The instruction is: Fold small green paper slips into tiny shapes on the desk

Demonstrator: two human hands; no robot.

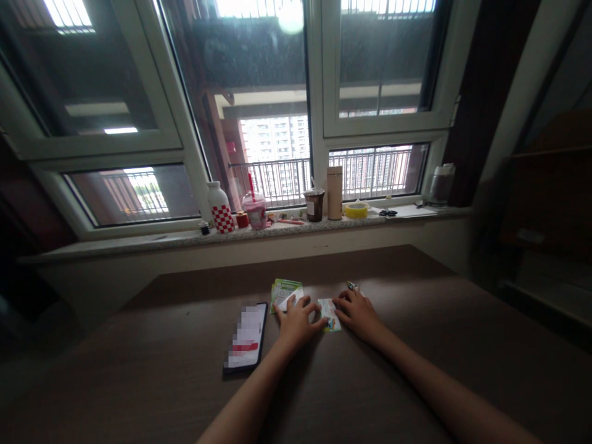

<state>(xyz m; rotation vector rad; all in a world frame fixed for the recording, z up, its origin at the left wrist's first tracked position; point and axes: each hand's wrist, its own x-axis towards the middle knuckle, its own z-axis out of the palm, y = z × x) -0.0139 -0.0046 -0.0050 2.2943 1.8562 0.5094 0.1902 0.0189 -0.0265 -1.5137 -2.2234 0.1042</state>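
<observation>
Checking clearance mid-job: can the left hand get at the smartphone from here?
Probably yes: the smartphone lies face up beside the left hand, with nothing visible standing between them.

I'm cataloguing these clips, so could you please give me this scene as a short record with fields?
Surface: brown table
Left hand: fingers spread over the near edge of the green cards, thumb at the small card
Right hand: at the small card's right side; grip unclear
Phone: face up, left of the left hand, screen partly pixelated
Windowsill: includes checkered bottle, pink cup, yellow tape, scissors
</observation>
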